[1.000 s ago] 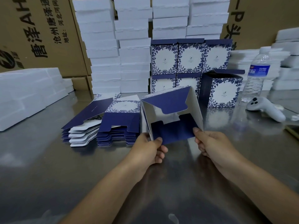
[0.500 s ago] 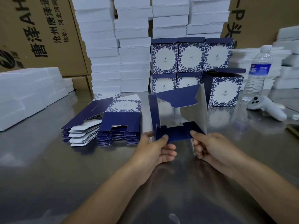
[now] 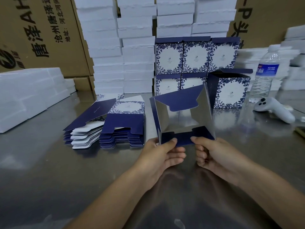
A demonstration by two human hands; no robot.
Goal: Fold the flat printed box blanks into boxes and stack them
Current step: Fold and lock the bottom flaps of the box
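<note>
Head view: my left hand and right hand pinch the box blank; uneven pressure risks crooked creasing.

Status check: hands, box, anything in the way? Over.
Left hand and right hand both pinch the near flap of the open box. Ends not folded shut. Nothing blocking; flat blanks sit left.

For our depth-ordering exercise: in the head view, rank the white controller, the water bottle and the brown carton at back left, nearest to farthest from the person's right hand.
From the right hand:
1. White controller, to its right.
2. Water bottle, behind the controller.
3. Brown carton, far back left.
</note>
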